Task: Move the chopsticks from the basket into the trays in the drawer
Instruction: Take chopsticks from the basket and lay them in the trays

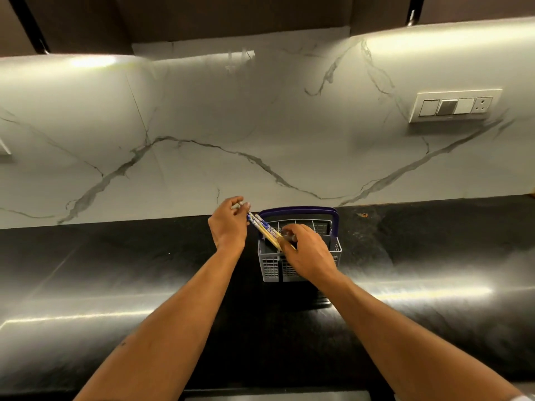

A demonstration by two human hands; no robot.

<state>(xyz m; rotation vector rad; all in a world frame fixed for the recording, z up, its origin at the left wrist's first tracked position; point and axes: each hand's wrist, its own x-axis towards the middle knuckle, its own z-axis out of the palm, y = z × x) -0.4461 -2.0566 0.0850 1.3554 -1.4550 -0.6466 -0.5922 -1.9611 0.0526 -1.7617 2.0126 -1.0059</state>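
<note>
A grey plastic cutlery basket (pixel 272 267) with a dark purple handle (pixel 298 211) stands on the black countertop near the wall. A bundle of chopsticks (pixel 265 228), yellow with blue-and-white patterned tops, slants up to the left out of the basket. My left hand (pixel 228 224) pinches their patterned top ends, just left of the basket. My right hand (pixel 307 251) is over the basket and grips the bundle lower down, hiding its lower part. The drawer and its trays are out of view.
The glossy black countertop (pixel 144 285) runs left and right of the basket. Behind it rises a white marble backsplash (pixel 260 125) with a switch and socket plate (pixel 454 107) at the right. Dark cabinets hang above.
</note>
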